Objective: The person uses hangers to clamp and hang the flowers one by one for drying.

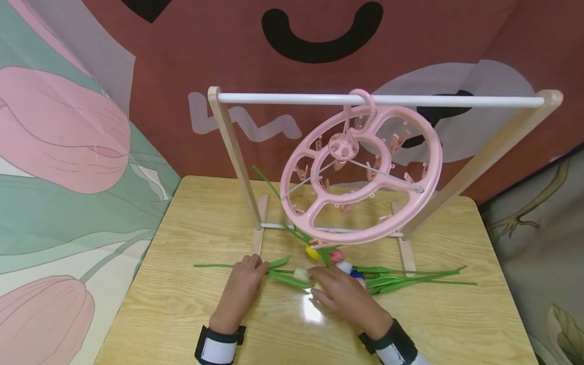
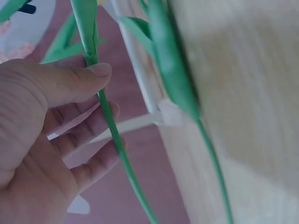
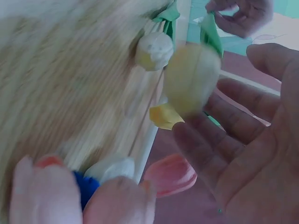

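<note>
My left hand [image 1: 246, 286] pinches the green stem [image 2: 112, 123] of an artificial tulip between thumb and fingers, just below its leaves. That tulip's pale yellow bloom [image 3: 192, 79] is at the fingertips of my right hand [image 1: 344, 294], whose fingers are spread and relaxed beside it. A white tulip [image 1: 301, 275] lies on the table between the hands, its leafy stem [image 2: 210, 154] running to the left. Near the right hand lie a yellow tulip [image 3: 164, 116], a pink tulip [image 3: 170, 175], a blue tulip [image 3: 86, 189] and peach tulips [image 3: 44, 191].
A pink round clip hanger [image 1: 410, 218] hangs by its hook from the white bar [image 1: 283, 99] of a wooden stand [image 1: 237, 152], above the flowers. Several green stems [image 1: 424, 278] stretch right over the wooden table [image 1: 182, 218]. A patterned cloth [image 1: 155, 121] backs the table.
</note>
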Demonstrator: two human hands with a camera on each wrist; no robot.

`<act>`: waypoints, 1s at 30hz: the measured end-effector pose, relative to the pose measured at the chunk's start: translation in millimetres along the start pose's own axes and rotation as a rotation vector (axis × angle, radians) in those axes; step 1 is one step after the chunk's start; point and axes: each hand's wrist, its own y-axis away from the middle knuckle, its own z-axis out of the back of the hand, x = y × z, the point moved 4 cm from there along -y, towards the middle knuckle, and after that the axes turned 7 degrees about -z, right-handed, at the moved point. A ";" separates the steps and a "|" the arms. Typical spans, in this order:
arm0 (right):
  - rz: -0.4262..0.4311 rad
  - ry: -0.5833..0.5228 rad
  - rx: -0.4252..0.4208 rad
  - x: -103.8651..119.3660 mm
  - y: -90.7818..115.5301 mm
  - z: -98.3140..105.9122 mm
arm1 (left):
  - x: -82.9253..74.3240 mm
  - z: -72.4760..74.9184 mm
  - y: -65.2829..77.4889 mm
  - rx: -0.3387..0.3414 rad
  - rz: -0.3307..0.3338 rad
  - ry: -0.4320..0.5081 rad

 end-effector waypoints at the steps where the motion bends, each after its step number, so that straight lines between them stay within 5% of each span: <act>1: 0.001 0.001 0.004 1.1 -2.1 -0.9 | -2.8 1.7 -1.8 -0.003 -0.009 -0.001; 11: -0.015 0.006 -0.023 5.1 -16.1 0.6 | -20.6 19.7 -12.8 -0.084 -0.063 0.004; 18: -0.031 -0.025 -0.091 0.8 -14.1 7.5 | -34.3 34.4 -10.8 -0.305 -0.096 0.100; 21: -0.040 -0.082 -0.127 -3.2 -10.3 11.7 | -41.0 33.6 -7.6 -0.315 -0.100 0.248; 24: -0.055 -0.183 -0.144 -6.8 -6.8 16.3 | -43.8 23.6 -7.1 -0.246 -0.046 0.476; 30: -0.073 -0.401 -0.125 -8.4 -3.5 25.3 | -46.8 1.1 -16.6 -0.231 0.167 1.121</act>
